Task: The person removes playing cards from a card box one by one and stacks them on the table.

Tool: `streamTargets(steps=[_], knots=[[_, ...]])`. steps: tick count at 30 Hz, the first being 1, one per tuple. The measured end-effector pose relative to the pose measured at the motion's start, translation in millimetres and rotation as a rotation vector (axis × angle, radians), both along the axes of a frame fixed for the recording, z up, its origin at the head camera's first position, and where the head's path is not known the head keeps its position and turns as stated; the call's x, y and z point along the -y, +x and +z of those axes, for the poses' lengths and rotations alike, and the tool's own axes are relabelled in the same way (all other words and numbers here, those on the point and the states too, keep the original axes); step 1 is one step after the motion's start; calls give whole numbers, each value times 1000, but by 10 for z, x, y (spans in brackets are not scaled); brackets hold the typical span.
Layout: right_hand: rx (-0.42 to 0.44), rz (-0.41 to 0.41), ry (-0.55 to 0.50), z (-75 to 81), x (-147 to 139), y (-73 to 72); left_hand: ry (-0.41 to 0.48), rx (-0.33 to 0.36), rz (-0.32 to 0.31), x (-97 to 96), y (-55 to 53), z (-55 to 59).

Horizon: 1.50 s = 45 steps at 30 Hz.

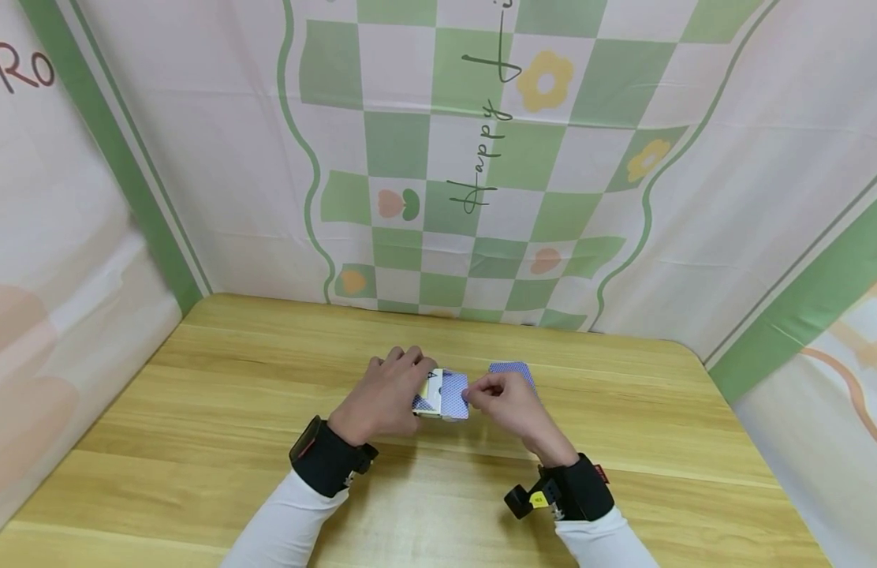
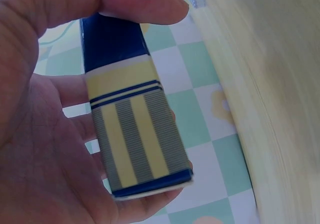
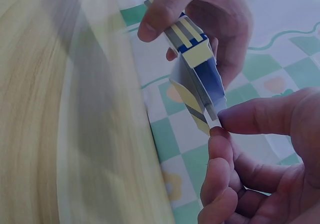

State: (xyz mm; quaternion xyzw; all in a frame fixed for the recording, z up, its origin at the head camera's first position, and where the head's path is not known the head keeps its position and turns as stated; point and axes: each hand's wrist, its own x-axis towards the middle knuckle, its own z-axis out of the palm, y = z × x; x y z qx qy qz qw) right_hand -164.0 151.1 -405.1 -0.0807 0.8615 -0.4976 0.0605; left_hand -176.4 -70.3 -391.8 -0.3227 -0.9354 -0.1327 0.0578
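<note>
My left hand (image 1: 389, 392) grips a playing-card box (image 2: 137, 134) around its narrow sides, held just over the table. In the right wrist view the box's end faces my right hand, with its top flap (image 3: 187, 104) hanging open. Blue-backed playing cards (image 1: 454, 396) stick partway out of that end. My right hand (image 1: 511, 406) pinches the outer edge of the cards between thumb and forefinger, the other fingers curled. How many cards lie between the fingertips cannot be seen. Behind the right hand, more blue-backed cards (image 1: 511, 368) lie on the table, partly hidden by it.
The wooden table (image 1: 218, 426) runs up to a hanging cloth (image 1: 403, 142) with green and white checks at the back. More printed cloth (image 1: 62, 260) hangs at the left side, and likewise at the right. Each wrist carries a black strap with a small camera.
</note>
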Motion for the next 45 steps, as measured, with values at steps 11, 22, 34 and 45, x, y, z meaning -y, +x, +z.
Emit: streamTargets(steps=[11,22,34,45], knots=[[17,11,-35,27,-57,-1,12,16,1,37,-31,-1],[68,21,-106,21,-56,-14,24,24,6,45,-32,11],[127,23,-193,43,-33,-24,26,5,5,46,-37,10],[151,13,-236,59,-18,-17,32,21,-1,33,-30,31]])
